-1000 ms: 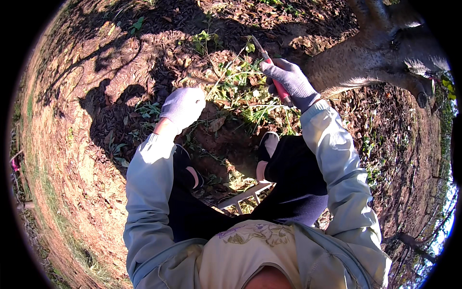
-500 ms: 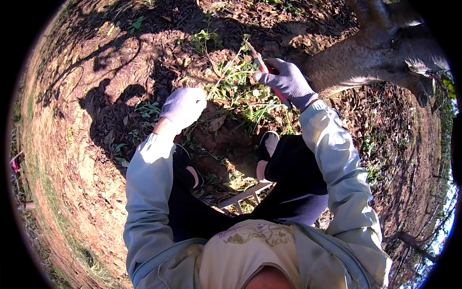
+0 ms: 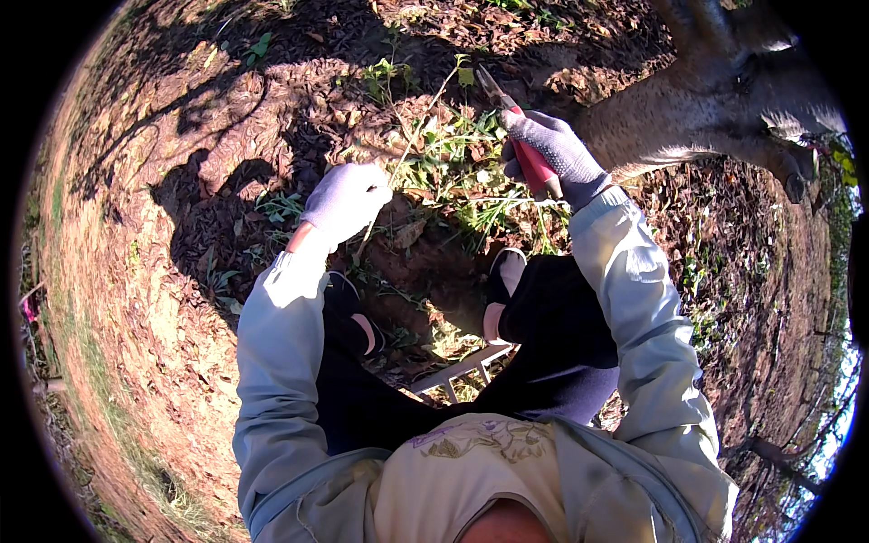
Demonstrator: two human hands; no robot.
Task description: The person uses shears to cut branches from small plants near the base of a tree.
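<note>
Pruning shears (image 3: 518,138) within right hand (image 3: 554,154) fingers, blades beside thin stem (image 3: 418,127).

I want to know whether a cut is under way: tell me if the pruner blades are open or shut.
Open. The pruner in the right hand shows its two blades spread in a narrow V beside the thin stem that the left hand holds.

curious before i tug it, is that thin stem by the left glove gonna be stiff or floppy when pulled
Probably springy, not stiff: the thin stem runs long and slender from the left hand up to a small leaf near the pruner blades in the right hand. It looks light, likely to bend and whip. It seems rooted, so it may resist.
</note>
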